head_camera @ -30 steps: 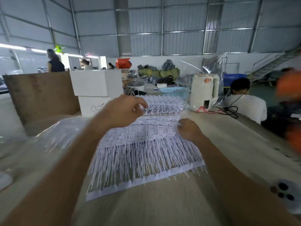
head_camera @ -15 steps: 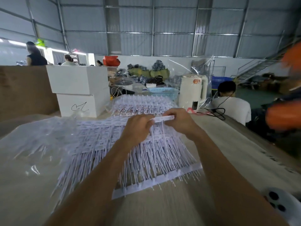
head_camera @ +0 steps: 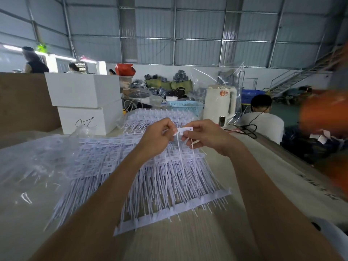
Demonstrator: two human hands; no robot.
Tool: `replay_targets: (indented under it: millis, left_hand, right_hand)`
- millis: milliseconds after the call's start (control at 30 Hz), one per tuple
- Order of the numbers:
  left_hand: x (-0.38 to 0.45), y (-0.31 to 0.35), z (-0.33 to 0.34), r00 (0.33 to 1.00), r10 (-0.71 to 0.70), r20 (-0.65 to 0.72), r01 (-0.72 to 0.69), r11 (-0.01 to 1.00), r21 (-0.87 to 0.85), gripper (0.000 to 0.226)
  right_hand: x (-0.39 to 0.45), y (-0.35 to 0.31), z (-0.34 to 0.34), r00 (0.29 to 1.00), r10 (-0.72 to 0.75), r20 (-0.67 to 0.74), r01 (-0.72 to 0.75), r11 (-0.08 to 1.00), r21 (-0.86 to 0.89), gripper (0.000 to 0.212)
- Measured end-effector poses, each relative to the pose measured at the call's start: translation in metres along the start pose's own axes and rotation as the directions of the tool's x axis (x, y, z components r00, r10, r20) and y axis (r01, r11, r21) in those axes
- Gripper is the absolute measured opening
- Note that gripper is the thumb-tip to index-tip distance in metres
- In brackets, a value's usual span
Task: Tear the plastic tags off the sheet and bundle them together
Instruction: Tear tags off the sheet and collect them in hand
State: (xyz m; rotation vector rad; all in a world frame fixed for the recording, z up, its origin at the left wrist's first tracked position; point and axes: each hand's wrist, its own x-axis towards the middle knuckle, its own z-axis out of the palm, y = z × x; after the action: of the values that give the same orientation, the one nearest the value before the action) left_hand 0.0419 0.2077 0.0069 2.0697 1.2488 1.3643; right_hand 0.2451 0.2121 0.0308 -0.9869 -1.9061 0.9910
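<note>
White sheets of plastic tags lie fanned out on the wooden table, their thin tails running down to a white strip at the near edge. Above the sheets, my left hand and my right hand pinch the two ends of a small white tag head. Thin tag tails hang down from the hands toward the sheet. More tag sheets are stacked farther back on the table.
Crumpled clear plastic wrap lies at the left. Two white boxes stand at the back left, a white kettle and a blue basket behind the sheets. A person in white sits at the right; something orange is blurred at the right edge.
My hands came together from the sheet's top edge, took hold of a tag and lifted it a little above the sheets. The camera view shifted slightly.
</note>
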Motion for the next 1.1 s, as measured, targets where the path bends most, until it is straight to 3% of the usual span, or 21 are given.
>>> replay_targets:
  millis: [133, 367, 767, 900, 1000, 1100]
  left_hand:
    - [0.002, 0.003, -0.002, 1.0, 0.006, -0.03, -0.006, 1.0, 0.018, 0.024]
    - [0.004, 0.011, -0.007, 0.988, -0.124, -0.089, 0.101, 0.97, -0.222, 0.035]
    - [0.003, 0.017, -0.012, 0.981, -0.169, -0.095, 0.13, 0.938, -0.32, 0.027]
    - [0.002, 0.019, -0.011, 0.984, -0.134, -0.116, 0.09, 0.943, -0.321, 0.024]
    - [0.001, 0.014, -0.011, 0.99, -0.11, -0.082, 0.083, 0.957, -0.278, 0.027]
    - [-0.003, 0.006, -0.007, 0.998, -0.057, -0.033, 0.053, 0.993, -0.11, 0.032]
  right_hand:
    - [0.004, -0.012, 0.003, 0.995, -0.088, -0.054, 0.076, 0.98, -0.183, 0.008]
    - [0.011, -0.025, 0.008, 0.957, -0.285, -0.06, 0.221, 0.846, -0.485, 0.01]
    - [0.011, -0.03, 0.023, 0.81, -0.584, -0.057, 0.394, 0.614, -0.684, 0.015]
    - [0.011, -0.03, 0.024, 0.8, -0.595, -0.072, 0.385, 0.603, -0.699, 0.014]
    - [0.014, -0.027, 0.026, 0.794, -0.574, -0.2, 0.256, 0.615, -0.746, 0.016]
    - [0.016, -0.03, 0.021, 0.692, -0.541, -0.478, 0.103, 0.729, -0.677, 0.015]
